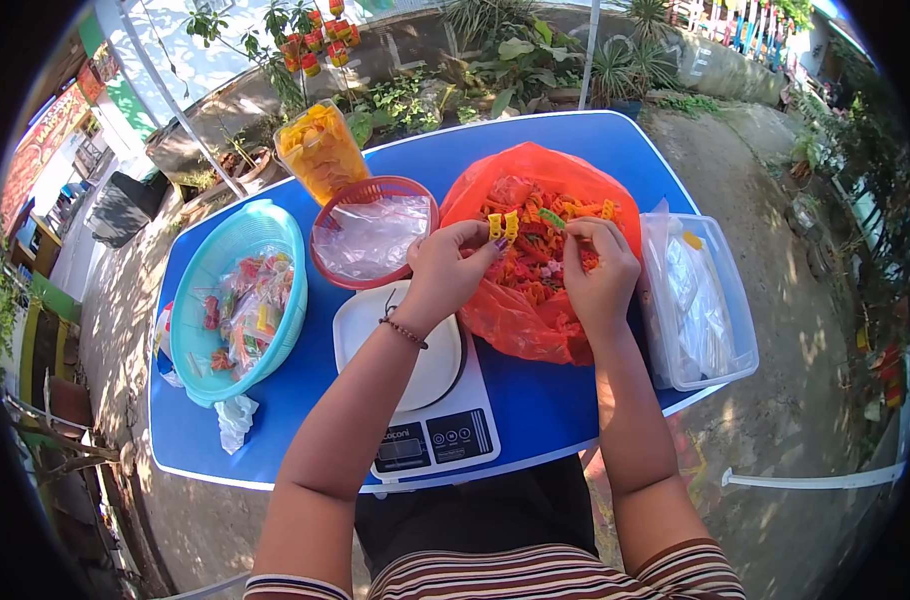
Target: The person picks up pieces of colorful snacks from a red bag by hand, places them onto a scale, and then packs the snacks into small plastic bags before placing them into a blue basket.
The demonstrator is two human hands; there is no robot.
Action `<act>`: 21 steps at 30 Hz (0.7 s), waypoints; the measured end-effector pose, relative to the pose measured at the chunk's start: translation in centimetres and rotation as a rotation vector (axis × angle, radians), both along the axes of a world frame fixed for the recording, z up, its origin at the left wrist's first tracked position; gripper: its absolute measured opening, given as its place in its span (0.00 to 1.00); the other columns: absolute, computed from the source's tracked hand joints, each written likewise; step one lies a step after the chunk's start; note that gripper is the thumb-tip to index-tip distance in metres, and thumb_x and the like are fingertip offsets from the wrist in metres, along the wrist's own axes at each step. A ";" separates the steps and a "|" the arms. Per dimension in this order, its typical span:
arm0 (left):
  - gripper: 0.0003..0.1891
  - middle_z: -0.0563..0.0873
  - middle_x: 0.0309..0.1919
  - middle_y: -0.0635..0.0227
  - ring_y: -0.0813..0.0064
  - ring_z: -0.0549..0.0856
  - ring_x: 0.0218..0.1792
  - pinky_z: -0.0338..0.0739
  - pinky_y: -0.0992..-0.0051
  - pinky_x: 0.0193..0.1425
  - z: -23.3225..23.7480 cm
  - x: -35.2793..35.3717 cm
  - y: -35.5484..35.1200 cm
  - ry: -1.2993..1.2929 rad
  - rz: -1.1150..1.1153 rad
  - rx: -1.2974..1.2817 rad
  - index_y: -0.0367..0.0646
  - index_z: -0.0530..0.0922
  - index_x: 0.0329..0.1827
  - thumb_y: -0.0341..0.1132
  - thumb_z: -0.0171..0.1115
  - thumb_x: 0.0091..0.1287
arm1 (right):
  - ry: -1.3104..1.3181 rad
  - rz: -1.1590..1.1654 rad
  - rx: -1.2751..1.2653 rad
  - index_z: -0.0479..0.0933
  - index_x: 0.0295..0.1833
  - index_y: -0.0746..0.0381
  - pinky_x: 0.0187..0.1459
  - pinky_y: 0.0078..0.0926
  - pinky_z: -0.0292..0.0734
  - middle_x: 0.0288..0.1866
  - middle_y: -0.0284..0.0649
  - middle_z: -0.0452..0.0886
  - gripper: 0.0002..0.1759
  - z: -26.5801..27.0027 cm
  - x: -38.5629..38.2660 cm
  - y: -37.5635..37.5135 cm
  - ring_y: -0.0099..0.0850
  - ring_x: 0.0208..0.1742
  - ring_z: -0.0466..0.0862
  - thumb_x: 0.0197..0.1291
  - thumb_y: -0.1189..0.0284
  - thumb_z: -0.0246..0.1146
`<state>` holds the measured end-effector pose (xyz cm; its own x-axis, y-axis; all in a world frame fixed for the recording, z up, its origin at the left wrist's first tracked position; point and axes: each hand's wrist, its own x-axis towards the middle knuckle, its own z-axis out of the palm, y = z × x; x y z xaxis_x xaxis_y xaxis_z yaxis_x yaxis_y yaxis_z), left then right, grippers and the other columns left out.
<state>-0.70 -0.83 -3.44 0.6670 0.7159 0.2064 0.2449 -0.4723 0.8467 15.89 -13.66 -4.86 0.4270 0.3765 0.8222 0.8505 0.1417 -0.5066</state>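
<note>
A red plastic bag (552, 345) lies open on the blue table, full of small red, orange and green pieces (545, 262). Over its left part, my left hand (449, 268) pinches small yellow pieces (503, 227) between thumb and fingers. My right hand (601, 262) is over the bag's right part, its fingertips closed on a small green piece (552, 217). Below my left forearm sits a digital scale (437, 440) with a white plate (360, 330) on top.
A red basket (325, 270) holds clear plastic bags. Behind it leans a jar of yellow-orange pieces (322, 150). The turquoise basket (187, 335) at the left holds filled packets. Clear bags fill a plastic box (740, 325) at the right. Crumpled plastic (236, 422) lies near the front left.
</note>
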 end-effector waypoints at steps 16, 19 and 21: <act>0.14 0.92 0.36 0.70 0.81 0.88 0.45 0.74 0.70 0.57 2.6 -14.8 -5.4 0.181 0.266 0.176 0.41 0.87 0.50 0.36 0.75 0.64 | -0.189 0.560 0.001 0.84 0.43 0.69 0.43 0.31 0.87 0.43 0.46 0.87 0.11 2.0 -10.7 -0.9 0.39 0.41 0.89 0.53 0.87 0.72; 0.14 0.92 0.31 0.77 0.83 0.85 0.38 0.56 0.66 0.59 2.4 -15.4 -6.6 0.290 0.364 0.206 0.49 0.87 0.51 0.39 0.75 0.63 | -0.253 0.632 -0.047 0.84 0.42 0.68 0.40 0.31 0.86 0.42 0.47 0.88 0.10 1.3 -12.1 -0.5 0.40 0.38 0.89 0.53 0.84 0.75; 0.16 0.92 0.35 0.78 0.80 0.85 0.39 0.55 0.64 0.60 2.4 -15.5 -6.8 0.352 0.375 0.190 0.52 0.86 0.53 0.40 0.74 0.62 | -0.285 0.652 -0.076 0.84 0.42 0.68 0.40 0.31 0.86 0.42 0.47 0.88 0.10 0.7 -12.3 -0.4 0.40 0.38 0.89 0.53 0.84 0.75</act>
